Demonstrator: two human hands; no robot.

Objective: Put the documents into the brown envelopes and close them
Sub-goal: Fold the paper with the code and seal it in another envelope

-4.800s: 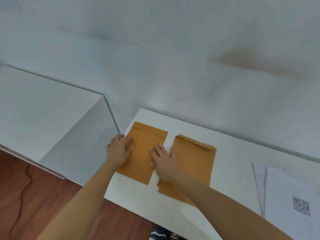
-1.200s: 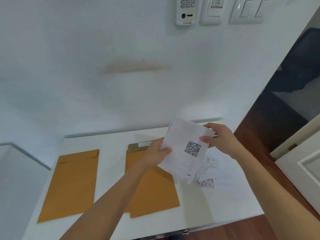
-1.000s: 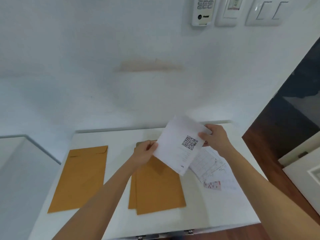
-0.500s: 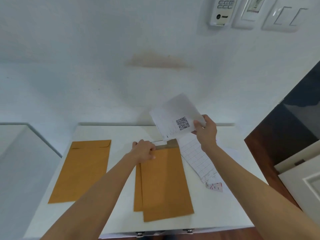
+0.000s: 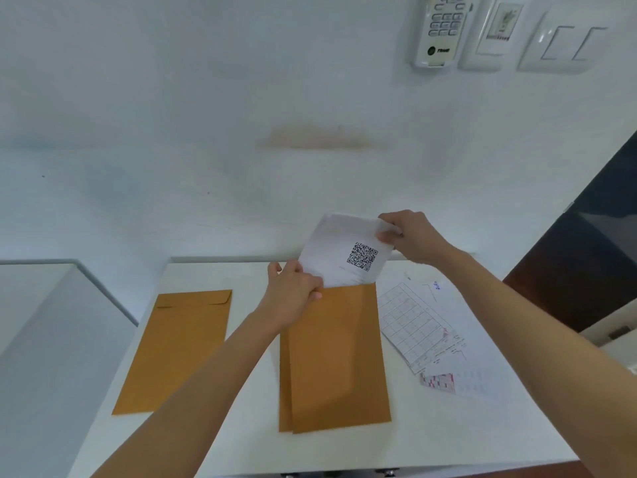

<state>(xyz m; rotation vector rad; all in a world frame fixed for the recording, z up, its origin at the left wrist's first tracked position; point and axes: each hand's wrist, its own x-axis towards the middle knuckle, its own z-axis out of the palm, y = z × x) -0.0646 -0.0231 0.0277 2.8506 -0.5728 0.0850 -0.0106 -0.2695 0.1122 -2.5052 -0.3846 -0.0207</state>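
Where the white bench (image 5: 241, 443) begins on the left, a single brown envelope (image 5: 175, 350) lies flat with its flap folded down at the far end, well apart from the rest. Toward the middle, a second brown envelope (image 5: 339, 360) lies on top of another one (image 5: 284, 384), of which only a narrow strip shows along the left and near edges. The left hand (image 5: 293, 294) is closed in a pinch on the mouth of that top envelope at its far left corner, fingers curled over the edge. A white document with a QR code (image 5: 344, 253) stands tilted with its lower edge at or just inside the envelope's mouth; how far it has gone in cannot be told. The right hand (image 5: 410, 236) grips the document's upper right corner, fingers closed on the paper. Right of the envelopes, more printed sheets (image 5: 420, 326) with ruled tables lie spread on the bench, one with a red-patterned corner toward the near side. On the wall above, at upper right, a keypad remote (image 5: 441, 29) hangs in a holder beside a control panel (image 5: 498, 29) and a double light switch (image 5: 565, 43).
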